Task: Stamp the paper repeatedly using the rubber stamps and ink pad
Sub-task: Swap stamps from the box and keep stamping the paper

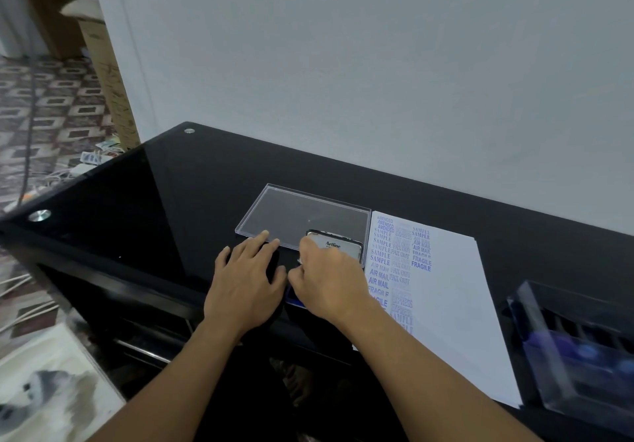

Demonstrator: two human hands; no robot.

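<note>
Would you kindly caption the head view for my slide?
Left hand and right hand at the ink pad beside stamped paper.

**Item 1 – ink pad** (334, 245): metal-rimmed case w/ "Artline" label on lid. Lid appearing tilted up, strip of blue pad showing nearer front. Sitting just left of paper, largely hidden.

**Item 2 – paper** (453, 304): white, lying flat at an angle. Left part carrying blue imprints in cols: AMENDED, SAMPLE, AIR MAIL, FAX OUT, FRAGILE, EXPRESS. Right part showing blank.

**Item 3 – rubber stamps** (583, 352): blurred blue shapes sitting inside clear box (535, 304) at paper's right edge. Qty not readable.
</note>
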